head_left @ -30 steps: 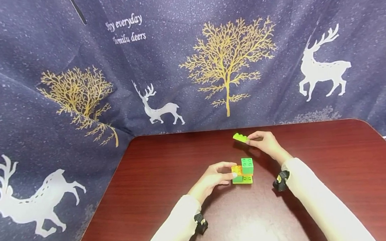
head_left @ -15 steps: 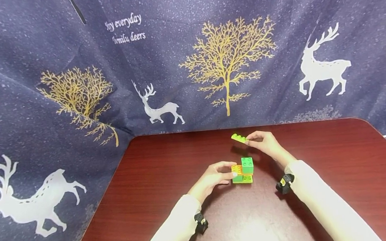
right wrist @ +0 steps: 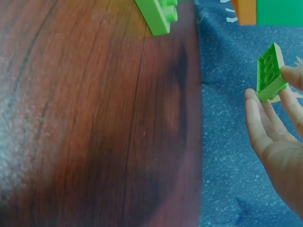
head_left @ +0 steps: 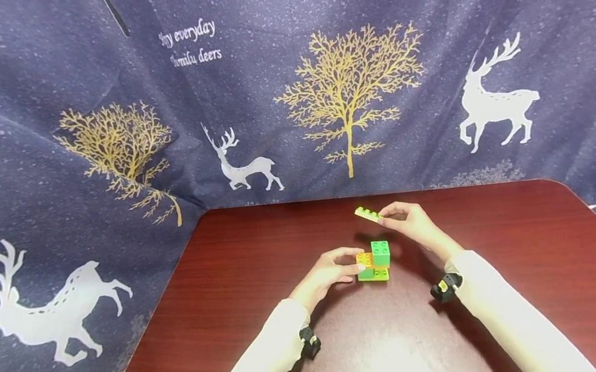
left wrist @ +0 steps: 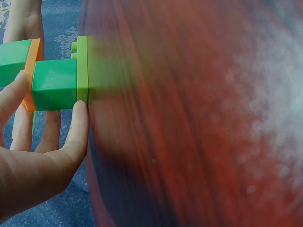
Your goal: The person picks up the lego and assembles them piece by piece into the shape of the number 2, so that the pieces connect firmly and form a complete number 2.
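Note:
A stack of toy building bricks (head_left: 381,253) stands on the table: a lime plate (left wrist: 82,71) at the bottom, a green brick (left wrist: 54,85) on it, then an orange plate (left wrist: 31,75) and another green brick (left wrist: 13,56) on top. My left hand (head_left: 325,276) grips the stack from its left side, thumb against the orange plate. Behind the stack, raised off the table, a lime-green plate (head_left: 367,214) is pinched by its right end in my right hand (head_left: 409,221). Its hollow underside shows in the right wrist view, where part of the stack appears along the top edge.
The dark red wooden table (head_left: 260,238) has its far edge just behind the raised plate. A blue cloth (head_left: 245,94) printed with deer and trees hangs behind and to the left. Black wrist cameras (head_left: 446,287) sit on both white sleeves.
My right hand has shifted slightly left with the lime-green plate, which has tilted so its underside edge shows more. My left hand stays on the stack.

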{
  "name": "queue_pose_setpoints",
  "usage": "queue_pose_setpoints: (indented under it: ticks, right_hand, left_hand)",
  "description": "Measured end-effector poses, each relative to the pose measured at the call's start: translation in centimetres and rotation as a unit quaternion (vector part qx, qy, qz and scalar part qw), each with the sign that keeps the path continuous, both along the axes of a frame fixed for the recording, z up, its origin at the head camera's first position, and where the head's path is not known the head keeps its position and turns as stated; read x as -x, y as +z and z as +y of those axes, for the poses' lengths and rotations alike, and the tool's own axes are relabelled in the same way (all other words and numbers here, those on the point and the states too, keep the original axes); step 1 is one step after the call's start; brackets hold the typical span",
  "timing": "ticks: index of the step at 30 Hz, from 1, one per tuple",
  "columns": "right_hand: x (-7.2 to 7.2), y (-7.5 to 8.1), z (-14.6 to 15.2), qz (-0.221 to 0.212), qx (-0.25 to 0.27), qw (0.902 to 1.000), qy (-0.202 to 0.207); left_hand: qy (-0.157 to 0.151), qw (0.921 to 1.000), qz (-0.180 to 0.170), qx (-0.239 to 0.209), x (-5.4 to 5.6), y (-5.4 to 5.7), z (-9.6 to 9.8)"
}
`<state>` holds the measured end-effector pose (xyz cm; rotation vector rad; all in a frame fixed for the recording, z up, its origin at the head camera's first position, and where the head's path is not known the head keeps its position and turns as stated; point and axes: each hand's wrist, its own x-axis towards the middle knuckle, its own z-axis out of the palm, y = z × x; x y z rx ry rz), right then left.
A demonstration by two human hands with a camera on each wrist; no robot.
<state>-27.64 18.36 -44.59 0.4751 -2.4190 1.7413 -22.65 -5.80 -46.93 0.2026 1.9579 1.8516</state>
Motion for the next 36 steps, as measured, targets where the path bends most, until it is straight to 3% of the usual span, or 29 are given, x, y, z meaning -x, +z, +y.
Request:
queue_pose_setpoints:
  ticks: [18,36]
  right_hand:
    - [-2.8,1.5,-0.5,-0.012,-0.008,0.9992,0.038]
    - [-5.0,2.0,-0.1,0.026,-0.013,0.9963,0.081]
  left_hand:
    - [0.002,1.0,0.0,0.002,0.0,-0.3,-0.1]
    - [0.001,1.0,0.001,0.002,0.2,-0.1,0.0]
